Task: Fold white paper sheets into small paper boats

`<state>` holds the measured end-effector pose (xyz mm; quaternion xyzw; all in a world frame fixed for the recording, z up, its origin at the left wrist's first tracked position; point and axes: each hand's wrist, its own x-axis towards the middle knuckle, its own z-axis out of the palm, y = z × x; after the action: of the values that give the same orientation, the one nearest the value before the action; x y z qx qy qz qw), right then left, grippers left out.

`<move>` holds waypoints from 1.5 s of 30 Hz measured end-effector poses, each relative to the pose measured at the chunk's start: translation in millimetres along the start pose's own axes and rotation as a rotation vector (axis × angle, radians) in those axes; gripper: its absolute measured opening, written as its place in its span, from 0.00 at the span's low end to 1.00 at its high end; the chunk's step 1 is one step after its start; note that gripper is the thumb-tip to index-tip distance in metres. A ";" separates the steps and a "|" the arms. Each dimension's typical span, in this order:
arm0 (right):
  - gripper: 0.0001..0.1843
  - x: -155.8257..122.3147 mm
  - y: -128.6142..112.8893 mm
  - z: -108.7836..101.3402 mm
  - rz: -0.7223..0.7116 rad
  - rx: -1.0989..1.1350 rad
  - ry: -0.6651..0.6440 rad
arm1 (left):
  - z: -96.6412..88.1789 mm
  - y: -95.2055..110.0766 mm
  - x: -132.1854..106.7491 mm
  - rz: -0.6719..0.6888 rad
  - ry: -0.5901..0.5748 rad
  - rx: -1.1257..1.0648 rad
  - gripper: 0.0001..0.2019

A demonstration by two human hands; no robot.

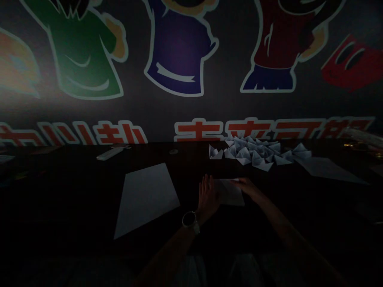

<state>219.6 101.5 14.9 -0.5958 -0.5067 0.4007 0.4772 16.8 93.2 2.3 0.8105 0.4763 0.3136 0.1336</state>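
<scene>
A folded white sheet of paper [230, 194] lies on the dark table in front of me. My left hand [208, 195], with a watch [189, 219] on its wrist, rests flat on the paper's left side, fingers stretched out. At the far right corner of that paper, my right hand [247, 188] has its fingers closed on the edge. Left of my hands is a larger flat sheet of white paper [146, 199]. Beyond my right hand sits a pile of folded paper boats [254, 151], several of them overlapping.
Another white sheet [329, 169] lies right of the pile. A white elongated object [110, 153] and a small round item [173, 152] sit near the back edge. Behind the table stands a wall [134, 79] with cartoon figures and lettering. The light is very dim.
</scene>
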 end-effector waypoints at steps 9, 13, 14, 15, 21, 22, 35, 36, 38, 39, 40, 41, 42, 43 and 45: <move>0.21 -2.9 -1.9 5.3 -0.285 -0.012 0.188 | -3.2 -22.7 30.1 -0.318 0.234 -0.872 0.14; 0.24 -8.9 -4.4 7.2 -0.279 -0.008 0.263 | -7.6 -14.8 27.1 -0.237 0.286 -0.970 0.13; 0.24 -10.1 -4.0 7.4 -0.251 -0.016 0.265 | -8.5 -12.6 26.4 -0.226 0.309 -1.006 0.13; 0.23 -11.2 -3.5 7.4 -0.227 -0.032 0.264 | -9.3 -10.8 25.8 -0.224 0.331 -1.038 0.13; 0.25 -19.2 -7.4 7.4 -0.280 -0.111 0.273 | -13.2 -6.5 23.3 -0.273 0.356 -1.034 0.14; 0.26 -20.8 -9.2 7.9 -0.288 -0.112 0.283 | -14.1 -5.9 22.9 -0.264 0.358 -1.023 0.14; 0.26 -34.2 -25.1 12.1 -0.293 -0.084 0.318 | -19.5 -3.2 21.2 -0.182 0.385 -0.934 0.19; 0.26 -34.5 -25.6 12.4 -0.300 -0.088 0.323 | -19.3 -3.2 21.3 -0.177 0.392 -0.931 0.18; 0.26 -35.2 -26.5 12.9 -0.298 -0.096 0.336 | -18.9 -3.2 21.4 -0.172 0.399 -0.922 0.18; 0.26 -35.5 -27.0 13.1 -0.295 -0.094 0.342 | -18.8 -3.3 21.4 -0.171 0.404 -0.919 0.18; 0.26 -35.9 -27.5 13.3 -0.293 -0.090 0.344 | -18.8 -3.3 21.3 -0.172 0.407 -0.916 0.17; 0.26 -36.4 -28.0 13.5 -0.293 -0.084 0.344 | -19.1 -3.0 21.0 -0.173 0.410 -0.915 0.17; 0.26 -36.8 -28.5 13.6 -0.295 -0.078 0.341 | -19.7 -2.6 20.7 -0.173 0.410 -0.917 0.17; 0.25 -37.3 -29.0 13.7 -0.300 -0.072 0.341 | -20.5 -1.8 20.4 -0.173 0.411 -0.923 0.17; 0.25 -38.0 -29.6 13.8 -0.314 -0.065 0.347 | -23.1 0.8 19.6 -0.179 0.408 -0.945 0.17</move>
<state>193.4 67.2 40.5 -0.5846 -0.5161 0.1965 0.5944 9.5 107.7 28.0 0.5404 0.3663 0.6333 0.4156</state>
